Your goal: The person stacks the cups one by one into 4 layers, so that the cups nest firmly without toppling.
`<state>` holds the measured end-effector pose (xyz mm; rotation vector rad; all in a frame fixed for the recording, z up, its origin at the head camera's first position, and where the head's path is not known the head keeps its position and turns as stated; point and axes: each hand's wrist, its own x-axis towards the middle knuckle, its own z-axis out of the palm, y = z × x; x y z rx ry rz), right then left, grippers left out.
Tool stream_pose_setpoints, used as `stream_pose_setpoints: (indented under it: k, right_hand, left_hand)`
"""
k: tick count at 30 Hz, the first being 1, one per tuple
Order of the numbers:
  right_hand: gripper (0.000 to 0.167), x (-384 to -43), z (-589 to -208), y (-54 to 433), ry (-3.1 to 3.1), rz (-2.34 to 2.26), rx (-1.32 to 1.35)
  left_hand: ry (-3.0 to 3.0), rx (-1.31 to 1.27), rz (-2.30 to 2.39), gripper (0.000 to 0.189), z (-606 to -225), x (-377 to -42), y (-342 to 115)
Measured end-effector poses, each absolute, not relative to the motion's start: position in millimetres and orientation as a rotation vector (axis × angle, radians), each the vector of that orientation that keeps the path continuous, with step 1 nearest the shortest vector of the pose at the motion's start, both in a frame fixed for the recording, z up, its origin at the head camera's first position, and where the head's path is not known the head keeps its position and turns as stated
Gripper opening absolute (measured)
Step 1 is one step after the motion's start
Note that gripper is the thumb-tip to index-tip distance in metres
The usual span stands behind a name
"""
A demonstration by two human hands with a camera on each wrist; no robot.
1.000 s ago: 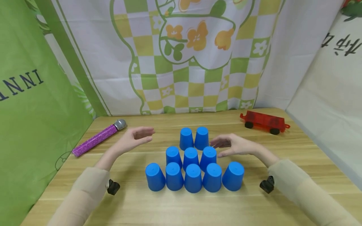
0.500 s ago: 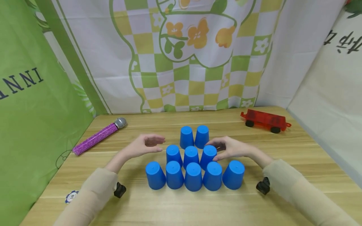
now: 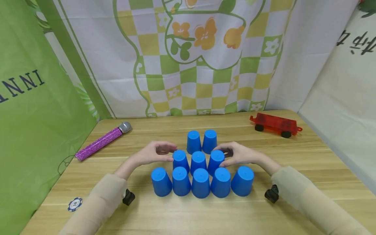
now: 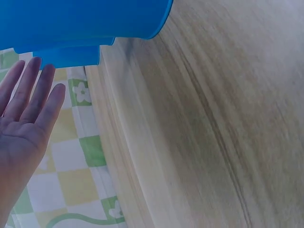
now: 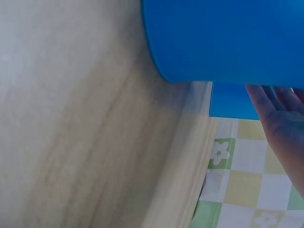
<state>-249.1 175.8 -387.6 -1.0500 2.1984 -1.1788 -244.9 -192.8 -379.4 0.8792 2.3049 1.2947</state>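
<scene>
Midway across the table, the right hand curls its fingers round the middle row's right-end cup — the left hand, fingers relaxed, is just beside the left-end cup. Five blue cups stand nearer the front edge, two cups farther back — a red wagon by the far right corner.

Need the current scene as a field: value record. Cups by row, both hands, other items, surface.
Front row: five blue tapered plastic cups, upside down
Middle row: three matching cups, upside down
Back row: two matching cups, upside down
Left hand: beside middle-row left cup, contact unclear
Right hand: thumb and fingers around middle-row right cup
Left side: purple glittery microphone, blue-and-white round chip
Far right: red toy wagon, black wheels
Surface: light wood-grain table
</scene>
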Motion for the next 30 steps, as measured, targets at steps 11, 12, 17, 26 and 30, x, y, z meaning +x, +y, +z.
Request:
stream_pose_setpoints:
  k: [11, 12, 17, 26, 30]
  right_hand:
    - [0.046, -247, -387, 175, 2.270, -1.220, -1.026]
    - [0.045, -247, -387, 176, 2.278, -1.221, -1.026]
    - [0.045, -246, -385, 181, 2.315, -1.239, -1.022]
    - [0.048, -250, -377, 200, 2.440, -1.248, -0.988]
    - [0.047, -254, -374, 212, 2.505, -1.282, -0.928]
  left_hand:
    - [2.268, 0.923, 1.299, 0.057, -384, -244, -181]
    - [2.261, 0.925, 1.298, 0.056, -385, -244, -180]
    - [2.268, 0.924, 1.284, 0.052, -388, -245, -178]
    - [2.273, 0.910, 1.303, 0.048, -390, -245, -175]
    - [2.275, 0.904, 1.308, 0.046, -391, -245, -175]
